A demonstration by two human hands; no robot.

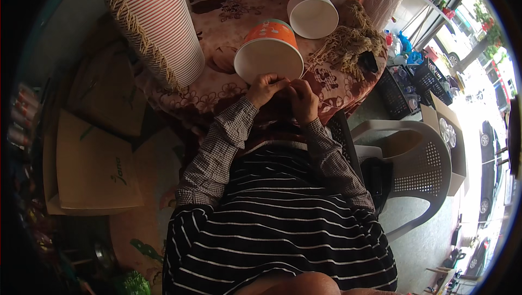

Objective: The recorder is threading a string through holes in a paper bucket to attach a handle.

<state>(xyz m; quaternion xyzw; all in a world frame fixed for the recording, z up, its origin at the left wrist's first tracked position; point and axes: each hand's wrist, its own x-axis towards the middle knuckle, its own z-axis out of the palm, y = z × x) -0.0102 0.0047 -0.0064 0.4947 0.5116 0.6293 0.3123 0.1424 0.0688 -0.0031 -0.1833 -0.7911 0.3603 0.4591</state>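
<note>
In front of me a paper tub [269,58] with an orange printed side lies tipped, its white opening facing me. At its lower right rim my left hand [266,88] and my right hand [303,99] meet, thumbs and fingers pinched closely together. A thin strand of twine shows beside my right fingers, near the tangled heap of straw-coloured twine [353,39] to the right. What lies between my left fingertips is too small to make out. Behind stands a second white-lined tub [314,16], also tipped toward me.
A tall leaning stack of nested tubs [157,23] with twine loops down its side fills the table's left. More stacks stand at the back of the flowered tablecloth [228,9]. Cardboard boxes [95,164] sit at left; a plastic chair [418,159] and black crates [397,94] stand right.
</note>
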